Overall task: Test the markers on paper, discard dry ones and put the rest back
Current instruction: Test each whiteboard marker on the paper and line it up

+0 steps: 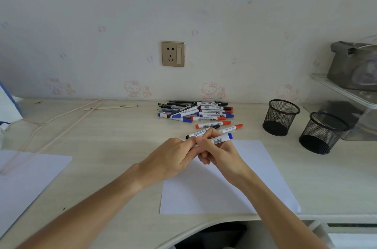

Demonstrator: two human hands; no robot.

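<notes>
Both hands meet above the far edge of a white sheet of paper (255,177). My right hand (220,155) grips the barrel of a white marker with a blue end (223,138). My left hand (173,157) holds the marker's other end, which my fingers hide. Just beyond my hands lie a black-capped marker (193,134) and two red-capped markers (212,125) (234,127). A pile of several markers and pens (195,112) sits by the wall.
Two black mesh cups (280,117) (321,132) stand at the right, with nothing visible inside. A second sheet of paper (26,179) lies at the left. A pink cord (61,126) crosses the desk's left part. A clear shelf (346,89) with a grey bag is at far right.
</notes>
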